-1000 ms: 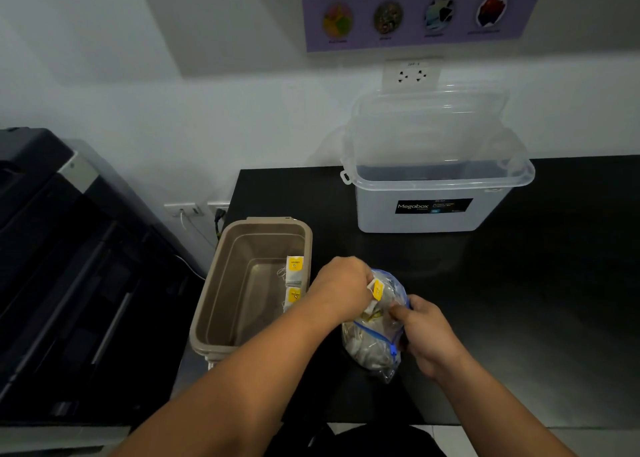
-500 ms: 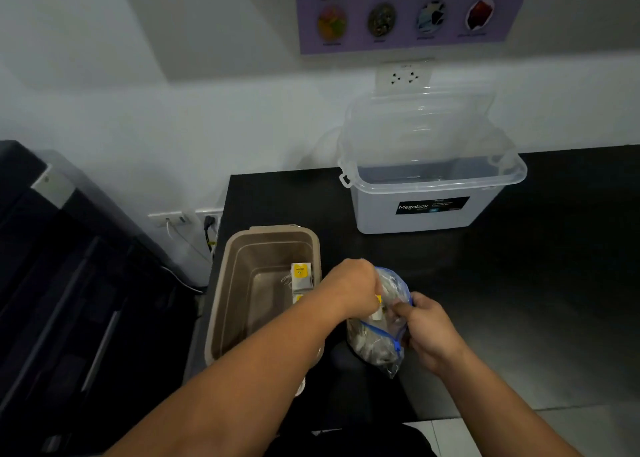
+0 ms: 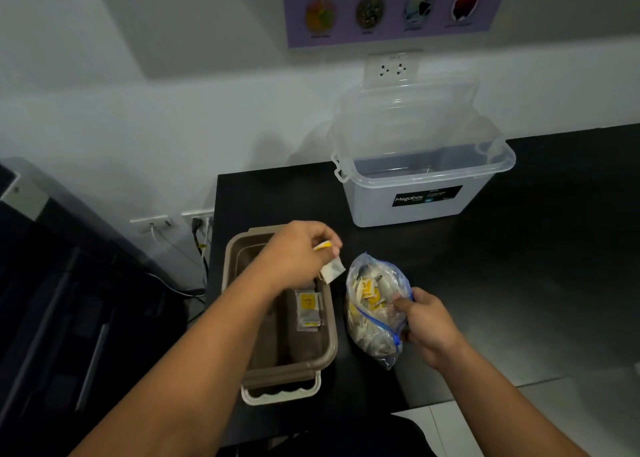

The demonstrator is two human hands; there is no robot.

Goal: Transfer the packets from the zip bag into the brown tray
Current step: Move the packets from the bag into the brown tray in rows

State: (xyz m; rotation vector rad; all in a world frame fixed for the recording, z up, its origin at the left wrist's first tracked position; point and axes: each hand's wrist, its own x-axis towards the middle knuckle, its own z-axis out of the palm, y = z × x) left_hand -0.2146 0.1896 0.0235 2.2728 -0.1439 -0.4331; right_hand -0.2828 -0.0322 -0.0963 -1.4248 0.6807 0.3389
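**A:** What are the hands doing?

**B:** The left hand is up over the far end of the brown tray. Its fingers are curled and they pinch one small packet with a yellow end. The packet hangs down, right above the tray's right edge.

**A:** And the other one?

**B:** The right hand grips the right side of the zip bag, with its fingers curled round the plastic. The bag sits on the dark worktop, just to the right of the tray. Its mouth is open and lots of packets are inside.

**A:** Is anything in the tray yet?

**B:** Yes, a small pile lies by the right wall. Most of the job is left, I think.

**A:** What could go wrong?

**B:** The packet is over the edge, not the middle. If the fingers let go now, it could hit the rim and drop into the gap between the tray and the bag.

**A:** Anything else?

**B:** The bag is soft and full. If the right hand lets go, it could flop over and spill packets on the worktop. The pinch is small too, so a quick swing could shake the packet loose.

**A:** What about the clear box?

**B:** It is far back and out of the way.
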